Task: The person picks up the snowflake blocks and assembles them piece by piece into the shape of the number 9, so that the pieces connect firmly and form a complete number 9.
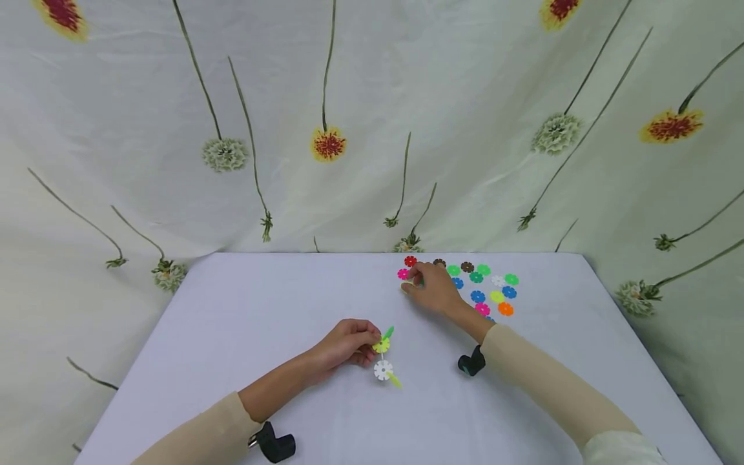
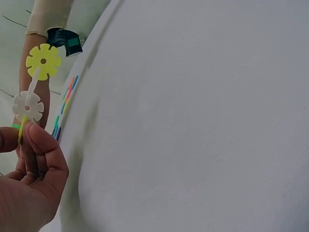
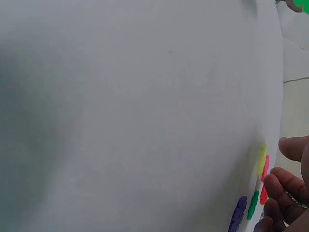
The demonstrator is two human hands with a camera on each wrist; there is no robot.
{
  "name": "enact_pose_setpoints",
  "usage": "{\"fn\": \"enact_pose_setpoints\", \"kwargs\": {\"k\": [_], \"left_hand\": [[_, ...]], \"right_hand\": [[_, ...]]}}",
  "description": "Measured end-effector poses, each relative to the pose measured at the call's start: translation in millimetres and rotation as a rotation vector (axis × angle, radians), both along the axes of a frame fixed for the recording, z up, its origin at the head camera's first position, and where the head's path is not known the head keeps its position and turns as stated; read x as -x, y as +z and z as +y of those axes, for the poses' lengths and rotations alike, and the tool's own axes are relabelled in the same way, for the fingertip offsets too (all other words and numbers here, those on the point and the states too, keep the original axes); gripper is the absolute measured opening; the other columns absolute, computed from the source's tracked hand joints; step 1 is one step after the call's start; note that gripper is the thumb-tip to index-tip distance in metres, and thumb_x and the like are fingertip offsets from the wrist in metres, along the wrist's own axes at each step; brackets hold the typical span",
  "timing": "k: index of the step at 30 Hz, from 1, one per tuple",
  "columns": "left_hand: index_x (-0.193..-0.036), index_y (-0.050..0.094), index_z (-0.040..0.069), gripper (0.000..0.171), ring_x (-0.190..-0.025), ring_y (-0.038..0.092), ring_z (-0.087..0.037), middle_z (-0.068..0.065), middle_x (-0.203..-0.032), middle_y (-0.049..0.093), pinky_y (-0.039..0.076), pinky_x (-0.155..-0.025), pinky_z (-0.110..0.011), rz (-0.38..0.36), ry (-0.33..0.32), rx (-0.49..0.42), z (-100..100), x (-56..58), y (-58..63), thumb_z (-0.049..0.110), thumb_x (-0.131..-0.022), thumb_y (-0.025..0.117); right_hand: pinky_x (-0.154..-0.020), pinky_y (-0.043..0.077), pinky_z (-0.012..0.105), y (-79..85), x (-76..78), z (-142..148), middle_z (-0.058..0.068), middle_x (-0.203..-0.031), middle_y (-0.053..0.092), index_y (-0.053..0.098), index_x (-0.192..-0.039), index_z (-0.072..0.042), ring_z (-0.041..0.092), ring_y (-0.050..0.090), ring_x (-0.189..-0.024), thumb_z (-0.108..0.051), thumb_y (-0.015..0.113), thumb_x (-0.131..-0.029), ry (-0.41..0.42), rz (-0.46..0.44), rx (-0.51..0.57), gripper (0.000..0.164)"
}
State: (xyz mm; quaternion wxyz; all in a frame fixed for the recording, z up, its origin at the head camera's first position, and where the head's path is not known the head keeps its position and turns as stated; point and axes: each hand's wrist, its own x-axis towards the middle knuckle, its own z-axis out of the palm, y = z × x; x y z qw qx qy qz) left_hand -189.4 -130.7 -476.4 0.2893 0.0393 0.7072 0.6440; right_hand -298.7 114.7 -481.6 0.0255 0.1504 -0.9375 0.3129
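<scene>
My left hand pinches a yellow notched plastic disc between thumb and fingers. Slotted into it are a green disc and a white piece seen edge-on, which leads to a white disc and another yellow disc. In the left wrist view, this short chain, with its far yellow disc, stands out past the fingertips. Over the left edge of the loose discs reaches my right hand. Its thumb and fingers are apart, close by a yellow disc and a pink disc.
Several loose notched discs lie spread at the table's back right, among them an orange disc, a blue disc and a red disc. A flower-print cloth hangs behind the white table. Each wrist wears a black camera.
</scene>
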Motion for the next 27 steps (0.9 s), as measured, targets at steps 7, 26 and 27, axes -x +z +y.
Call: {"fn": "enact_pose_setpoints", "kwargs": {"k": [7, 26, 27], "left_hand": [[-0.109, 0.066, 0.0, 0.017, -0.074, 0.061, -0.01, 0.0, -0.085, 0.066, 0.055, -0.07, -0.022, -0.005, 0.002, 0.002, -3, 1.6, -0.7, 0.014, -0.1, 0.062], [-0.114, 0.065, 0.001, 0.019, -0.077, 0.059, -0.013, -0.002, -0.085, 0.062, 0.055, -0.07, -0.022, -0.009, 0.013, 0.016, -11, 0.5, -2.1, 0.018, -0.104, 0.062], [-0.114, 0.065, 0.001, 0.02, -0.077, 0.059, -0.013, -0.002, -0.085, 0.062, 0.055, -0.07, -0.022, -0.009, 0.013, 0.015, -12, 0.5, -2.0, 0.018, -0.104, 0.062]], "right_hand": [[-0.092, 0.055, 0.04, -2.6, 7.0, 3, 0.006, -0.104, 0.073, 0.074, -0.111, -0.01, 0.023, 0.06, -0.105, -0.031, 0.082, -0.095, -0.018, -0.071, -0.024, 0.028], [-0.084, 0.056, 0.028, -7.1, -2.8, 3, 0.011, -0.107, 0.076, 0.074, -0.112, -0.008, 0.021, 0.068, -0.095, -0.012, 0.075, -0.1, 0.09, -0.131, 0.343, 0.013], [-0.083, 0.056, 0.027, -6.8, -4.5, 4, 0.011, -0.106, 0.076, 0.074, -0.113, -0.008, 0.02, 0.068, -0.093, -0.012, 0.075, -0.1, 0.094, -0.145, 0.355, 0.014]]}}
